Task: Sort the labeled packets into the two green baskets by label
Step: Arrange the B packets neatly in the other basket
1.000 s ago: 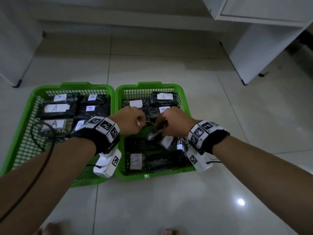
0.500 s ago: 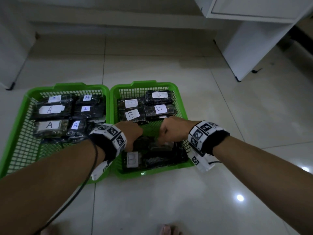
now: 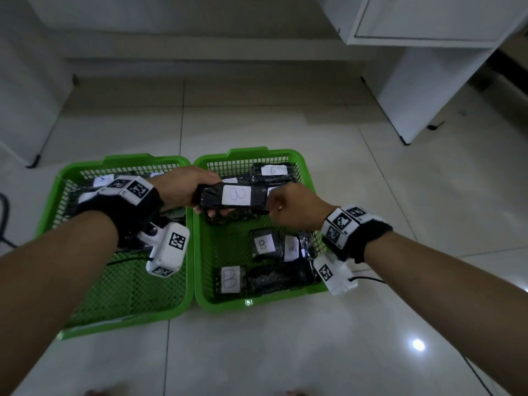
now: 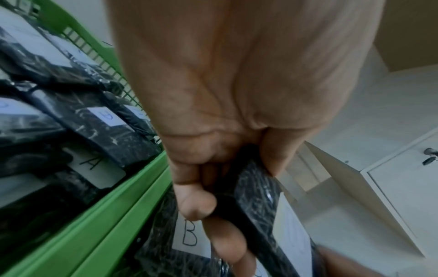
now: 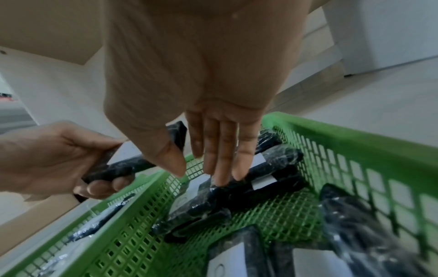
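Observation:
A black packet labeled B (image 3: 234,197) is held level above the back half of the right green basket (image 3: 257,302). My left hand (image 3: 205,201) grips its left end, thumb on top and fingers curled under, as the left wrist view shows (image 4: 213,196). My right hand (image 3: 275,201) is at the packet's right end; in the right wrist view its fingers (image 5: 220,159) hang straight and do not wrap the packet (image 5: 123,166). Several B packets (image 3: 264,244) lie in the right basket. The left green basket (image 3: 123,324) holds A packets (image 4: 94,163), mostly hidden by my left arm.
The baskets sit side by side on a pale tiled floor (image 3: 400,224). A white cabinet (image 3: 414,81) stands at the back right and another white unit (image 3: 25,110) at the left. A black cable (image 3: 4,221) lies by the left basket.
Both hands rose from the front of the right basket. A B packet came up with them and is now held over the basket's back half.

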A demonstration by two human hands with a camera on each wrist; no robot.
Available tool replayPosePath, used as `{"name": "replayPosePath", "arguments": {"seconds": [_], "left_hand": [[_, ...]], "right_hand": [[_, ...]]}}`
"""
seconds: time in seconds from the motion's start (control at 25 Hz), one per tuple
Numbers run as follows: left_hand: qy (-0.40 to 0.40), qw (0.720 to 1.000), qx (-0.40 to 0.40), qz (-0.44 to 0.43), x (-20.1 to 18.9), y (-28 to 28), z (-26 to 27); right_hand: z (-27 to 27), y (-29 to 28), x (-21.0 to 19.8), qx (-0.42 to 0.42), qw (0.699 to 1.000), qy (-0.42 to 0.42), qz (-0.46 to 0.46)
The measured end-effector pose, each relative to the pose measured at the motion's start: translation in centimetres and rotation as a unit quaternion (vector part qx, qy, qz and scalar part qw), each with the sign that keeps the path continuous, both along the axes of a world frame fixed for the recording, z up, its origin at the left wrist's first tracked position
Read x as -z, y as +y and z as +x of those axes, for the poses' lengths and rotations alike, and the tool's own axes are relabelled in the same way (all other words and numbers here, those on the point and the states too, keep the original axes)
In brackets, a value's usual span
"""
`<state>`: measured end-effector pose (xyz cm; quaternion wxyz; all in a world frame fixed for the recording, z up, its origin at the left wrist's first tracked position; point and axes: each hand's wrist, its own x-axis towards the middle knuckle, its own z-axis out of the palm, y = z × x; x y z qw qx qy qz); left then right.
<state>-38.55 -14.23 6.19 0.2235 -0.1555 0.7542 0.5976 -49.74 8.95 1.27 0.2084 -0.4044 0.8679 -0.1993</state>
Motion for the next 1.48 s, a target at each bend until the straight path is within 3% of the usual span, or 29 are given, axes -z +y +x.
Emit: {"name": "replayPosePath", "arguments": {"seconds": [0.16, 0.32, 0.4, 0.48, 0.56, 0.64, 0.72, 0.84, 0.96, 1.04, 1.2, 1.28, 1.36, 1.48], "left_hand": [[0.003, 0.996, -0.082, 0.040, 0.1, 0.8, 0.2], [0.027, 0.972, -0.201, 0.115, 0.0, 1.1, -0.4], [0.055, 0.970, -0.217, 0.088, -0.4, 0.9, -0.8], [0.085, 0.973, -0.211, 0.044, -0.9, 0.7, -1.2], [0.093, 0.976, -0.193, 0.021, -1.2, 0.4, -1.3], [0.101, 0.979, -0.177, -0.030, -1.2, 0.0, -1.5], [0.127, 0.970, -0.128, -0.164, -0.5, -0.7, -2.0], [0.152, 0.933, -0.034, -0.324, 0.8, -1.5, -2.0], [0.140, 0.917, 0.037, -0.373, 2.3, -1.6, -1.5], [0.111, 0.907, 0.095, -0.395, 3.3, -1.2, -1.3], [0.081, 0.820, 0.209, -0.526, 4.6, -0.3, -1.8], [0.096, 0.831, 0.204, -0.508, 4.6, 0.1, -2.3], [0.098, 0.864, 0.203, -0.450, 4.5, 1.4, -3.0], [0.087, 0.896, 0.183, -0.394, 4.4, 3.3, -4.2]], "right_hand": [[0.6, -1.3, -0.7, 0.093, 0.986, -0.048, -0.127], [0.4, -3.0, -1.5, 0.216, 0.934, -0.175, -0.225], [-0.8, -3.1, -2.1, 0.177, 0.963, -0.040, -0.199], [-1.7, -3.1, -2.7, 0.071, 0.980, 0.129, -0.132], [-1.8, -3.4, -3.2, -0.004, 0.976, 0.187, -0.110], [-2.0, -4.0, -3.0, -0.019, 0.977, 0.196, -0.085], [-2.7, -4.0, -2.7, 0.008, 0.985, 0.165, -0.049], [-4.6, -2.6, -2.7, 0.068, 0.993, 0.096, -0.024], [-5.4, -1.0, -1.9, 0.069, 0.996, 0.052, -0.002], [-5.5, -0.5, -1.5, 0.069, 0.994, 0.081, 0.024], [-6.0, -0.2, -1.1, 0.014, 0.981, 0.144, 0.125], [-5.7, -0.2, -0.9, 0.005, 0.971, 0.170, 0.170], [-5.4, -0.3, -0.4, 0.017, 0.962, 0.196, 0.188], [-5.4, -0.4, -0.3, 0.043, 0.969, 0.180, 0.162]]}}
